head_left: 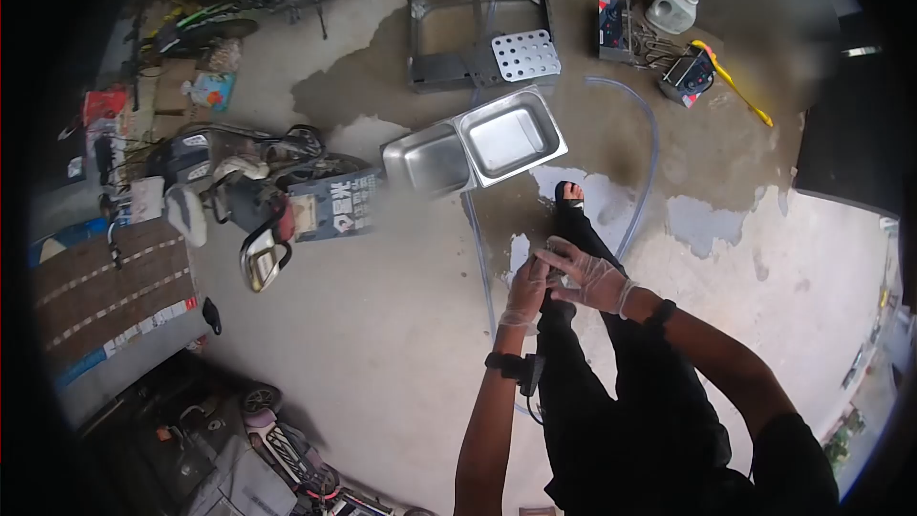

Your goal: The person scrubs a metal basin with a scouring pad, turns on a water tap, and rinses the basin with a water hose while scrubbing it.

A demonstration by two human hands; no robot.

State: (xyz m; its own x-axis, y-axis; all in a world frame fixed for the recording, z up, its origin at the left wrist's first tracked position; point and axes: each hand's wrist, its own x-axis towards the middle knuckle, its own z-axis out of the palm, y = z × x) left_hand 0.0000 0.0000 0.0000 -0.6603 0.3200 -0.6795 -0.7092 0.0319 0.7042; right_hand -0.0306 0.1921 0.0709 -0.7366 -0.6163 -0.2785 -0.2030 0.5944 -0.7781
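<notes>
Both my hands wear clear, loose plastic gloves and meet in front of my legs. My left hand points forward with its fingers drawn together, and their tips are partly hidden. Coming in from the right, my right hand has its fingers stretched out and apart, touching the left fingertips. Whether anything small lies between the hands I cannot make out. Beyond them, a double-bowl stainless steel sink rests on the wet floor. Behind that stands a metal frame with a perforated plate on it.
A clear hose curves across the floor. At the back right are two burner-like units, a white jug and a yellow-handled tool. A motorbike stands left, a scooter lower left.
</notes>
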